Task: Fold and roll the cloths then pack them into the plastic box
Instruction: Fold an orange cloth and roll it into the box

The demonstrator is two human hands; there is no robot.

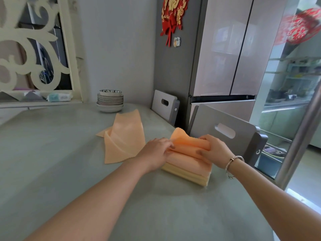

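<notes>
Your left hand (156, 152) and right hand (213, 150) are both on the orange cloth (189, 145) at the right side of the bench (69, 153), each with fingers curled around one end of the part you are rolling, its far edge standing up loose between them. That cloth sits on top of a low stack (187, 169) of what look like other rolled or folded cloths, paler ones at the bottom; whether they lie in a shallow plastic box or straight on the bench cannot be told from here, since no box wall shows clearly. Just left of your hands, a second orange cloth (121, 140) lies on the bench only loosely folded, with a corner sticking out. So you seem to be midway: several pieces appear done and gathered, this one is part rolled, and the loose one is yet to be folded and rolled. Packing, if not already under way, comes after.
</notes>
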